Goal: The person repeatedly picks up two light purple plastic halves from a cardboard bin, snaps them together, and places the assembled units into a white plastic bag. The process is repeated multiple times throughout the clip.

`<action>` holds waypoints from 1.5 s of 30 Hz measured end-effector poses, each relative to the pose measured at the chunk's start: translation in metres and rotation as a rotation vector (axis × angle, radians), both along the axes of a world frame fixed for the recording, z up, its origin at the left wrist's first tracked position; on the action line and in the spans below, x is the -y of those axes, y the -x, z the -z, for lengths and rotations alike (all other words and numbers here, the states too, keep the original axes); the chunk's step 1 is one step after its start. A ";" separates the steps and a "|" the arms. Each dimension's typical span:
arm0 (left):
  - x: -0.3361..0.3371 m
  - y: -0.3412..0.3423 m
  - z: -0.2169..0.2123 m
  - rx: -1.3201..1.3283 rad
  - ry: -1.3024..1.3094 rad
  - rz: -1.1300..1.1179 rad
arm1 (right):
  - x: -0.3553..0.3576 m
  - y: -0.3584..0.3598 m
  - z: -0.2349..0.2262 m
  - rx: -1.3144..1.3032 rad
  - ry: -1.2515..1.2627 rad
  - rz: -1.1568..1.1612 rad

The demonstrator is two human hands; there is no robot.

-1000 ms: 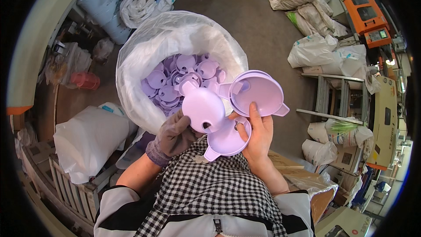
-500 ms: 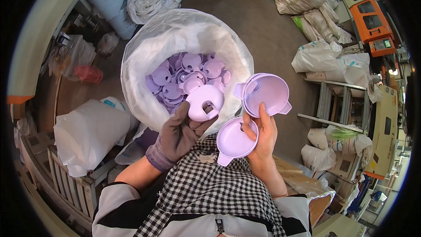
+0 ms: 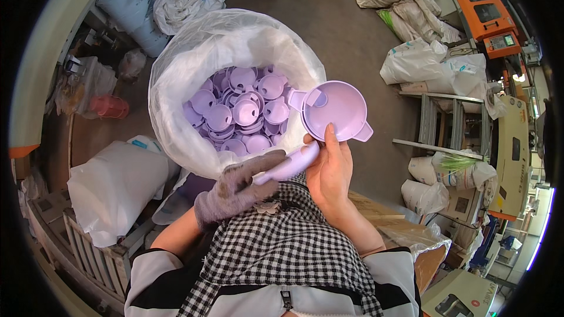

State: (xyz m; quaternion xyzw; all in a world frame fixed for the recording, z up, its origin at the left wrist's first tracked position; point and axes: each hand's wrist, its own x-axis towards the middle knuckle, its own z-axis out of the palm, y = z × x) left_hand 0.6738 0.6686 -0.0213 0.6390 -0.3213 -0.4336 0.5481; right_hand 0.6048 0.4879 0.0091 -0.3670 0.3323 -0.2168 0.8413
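My right hand [image 3: 330, 170], bare, grips a small nested stack of lilac plastic bowls [image 3: 338, 111] with tab handles, its thumb inside the rim. Between my hands a round lilac plastic piece [image 3: 288, 163] is tilted nearly edge-on. My left hand [image 3: 241, 186], in a grey-brown glove, closes its fingers on that piece's near-left edge. Its far end touches my right fingers; whether it is one piece or two pressed together I cannot tell. Just beyond my hands stands a large bag [image 3: 170, 94] lined with white plastic, holding many similar lilac pieces [image 3: 244, 111].
A full white sack [image 3: 117, 188] stands at left, near a grey slatted crate [image 3: 97, 252]. A pink basket [image 3: 108, 107] sits farther off. At right are a metal step ladder [image 3: 440, 120], white sacks [image 3: 414, 64] and an orange-and-cream machine [image 3: 484, 14]. Cardboard [image 3: 376, 214] lies by my right elbow.
My left hand has brought its round lilac piece right against my right hand and turned it edge-on. The separate round piece under my right fingers no longer shows apart. The view shifted slightly.
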 end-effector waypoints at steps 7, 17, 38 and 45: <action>0.004 0.008 -0.005 -0.829 0.185 -0.249 | 0.016 0.007 -0.011 0.095 -0.004 -0.201; 0.003 0.002 -0.004 -0.695 0.024 -0.240 | 0.020 0.013 -0.022 0.182 -0.043 -0.245; 0.007 0.012 0.015 -0.861 0.327 -0.363 | 0.008 0.011 0.017 0.414 0.726 -0.317; 0.012 0.006 0.029 -0.513 0.288 -0.508 | 0.017 0.010 0.036 0.593 0.713 -0.279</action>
